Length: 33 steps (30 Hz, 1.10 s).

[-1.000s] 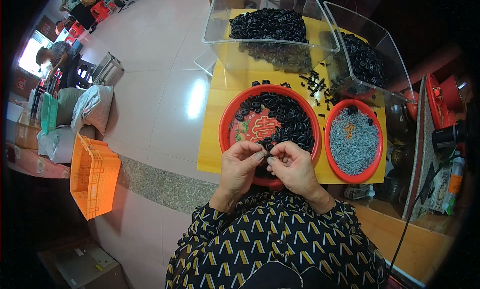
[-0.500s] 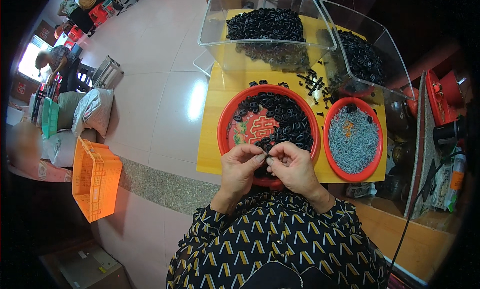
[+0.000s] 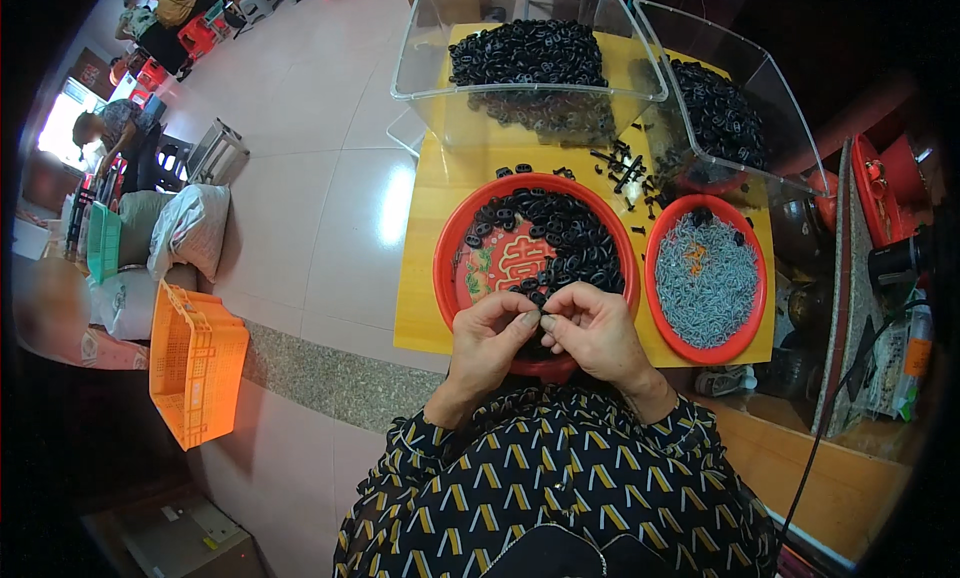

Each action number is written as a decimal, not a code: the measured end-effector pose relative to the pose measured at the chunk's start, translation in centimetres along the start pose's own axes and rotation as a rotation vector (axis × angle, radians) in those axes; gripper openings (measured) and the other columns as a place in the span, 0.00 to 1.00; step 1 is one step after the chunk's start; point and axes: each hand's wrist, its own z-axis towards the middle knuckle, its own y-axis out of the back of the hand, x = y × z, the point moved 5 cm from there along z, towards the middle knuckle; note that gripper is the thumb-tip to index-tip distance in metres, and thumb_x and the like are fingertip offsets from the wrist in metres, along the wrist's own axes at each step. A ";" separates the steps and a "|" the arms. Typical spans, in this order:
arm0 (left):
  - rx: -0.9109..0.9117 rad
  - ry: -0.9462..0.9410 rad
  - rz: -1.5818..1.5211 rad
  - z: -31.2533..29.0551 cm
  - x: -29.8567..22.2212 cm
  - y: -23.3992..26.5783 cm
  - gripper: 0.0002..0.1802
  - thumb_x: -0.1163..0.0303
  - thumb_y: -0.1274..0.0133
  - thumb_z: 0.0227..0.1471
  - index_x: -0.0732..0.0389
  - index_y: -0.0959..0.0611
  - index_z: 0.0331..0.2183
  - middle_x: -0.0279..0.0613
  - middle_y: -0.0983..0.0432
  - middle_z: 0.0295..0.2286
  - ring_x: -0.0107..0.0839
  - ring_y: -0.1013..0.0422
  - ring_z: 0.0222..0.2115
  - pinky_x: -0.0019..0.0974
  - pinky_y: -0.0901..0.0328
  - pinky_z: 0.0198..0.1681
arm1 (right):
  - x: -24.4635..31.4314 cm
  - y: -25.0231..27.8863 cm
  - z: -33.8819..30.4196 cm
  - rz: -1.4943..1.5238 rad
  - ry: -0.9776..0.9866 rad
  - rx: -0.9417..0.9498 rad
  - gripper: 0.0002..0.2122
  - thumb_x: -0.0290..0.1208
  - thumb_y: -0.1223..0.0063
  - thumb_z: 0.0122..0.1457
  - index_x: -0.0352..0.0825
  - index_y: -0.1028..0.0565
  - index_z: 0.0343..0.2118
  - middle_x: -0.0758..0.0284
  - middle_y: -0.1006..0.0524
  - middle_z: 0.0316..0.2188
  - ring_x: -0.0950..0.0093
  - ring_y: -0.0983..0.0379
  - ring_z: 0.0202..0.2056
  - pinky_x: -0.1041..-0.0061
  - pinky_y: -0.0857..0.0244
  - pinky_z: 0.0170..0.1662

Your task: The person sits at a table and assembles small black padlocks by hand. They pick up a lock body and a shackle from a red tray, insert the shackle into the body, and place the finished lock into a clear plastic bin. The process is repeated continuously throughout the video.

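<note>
Over the near edge of a round red tray point(image 3: 449, 213), my left hand point(image 3: 492, 340) and my right hand point(image 3: 594, 334) meet with thumbs and forefingers pinched together. Between the fingertips is a small black part, mostly covered by them. Many black plastic pieces with two holes point(image 3: 572, 230) fill the tray's right and far side, and its patterned red bottom shows at the left. To the right of my right hand stands a smaller red tray point(image 3: 655, 278) heaped with grey screws point(image 3: 708, 288), a few orange bits among them.
Two clear bins, one at the back point(image 3: 420, 96) and one at the back right point(image 3: 790, 108), hold more black pieces. Loose black parts point(image 3: 625, 168) lie on the yellow table point(image 3: 420, 278). An orange crate point(image 3: 200, 363) and sacks point(image 3: 190, 228) stand left; a person point(image 3: 120, 128) bends beyond them.
Both hands have shifted very slightly right, still pinched together at the same spot over the tray. The view has moved a little.
</note>
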 end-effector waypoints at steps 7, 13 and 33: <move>-0.019 0.050 0.070 0.0 0.1 -0.3 0.05 0.74 0.49 0.47 0.66 0.25 0.26 0.32 0.29 0.21 0.17 0.37 0.21 0.20 0.42 0.24 | -0.1 0.3 0.1 -0.026 0.010 0.011 0.02 0.20 0.50 0.50 0.28 0.29 0.27 0.70 0.28 0.20 0.84 0.30 0.22 0.85 0.35 0.23; 0.009 0.099 0.073 0.3 0.0 -0.7 0.06 0.73 0.50 0.48 0.66 0.25 0.27 0.32 0.29 0.21 0.17 0.36 0.21 0.21 0.41 0.25 | -0.3 0.7 0.5 -0.123 0.102 -0.017 0.02 0.20 0.51 0.50 0.28 0.30 0.27 0.70 0.28 0.20 0.85 0.30 0.22 0.86 0.36 0.24; 0.068 -0.492 1.887 7.4 -3.4 2.2 0.25 0.63 0.36 0.16 0.59 0.27 0.23 0.41 0.35 0.26 0.38 0.37 0.31 0.39 0.44 0.33 | -1.5 3.1 0.8 0.104 -0.062 -0.056 0.06 0.20 0.52 0.50 0.28 0.32 0.32 0.70 0.29 0.25 0.83 0.31 0.23 0.87 0.37 0.24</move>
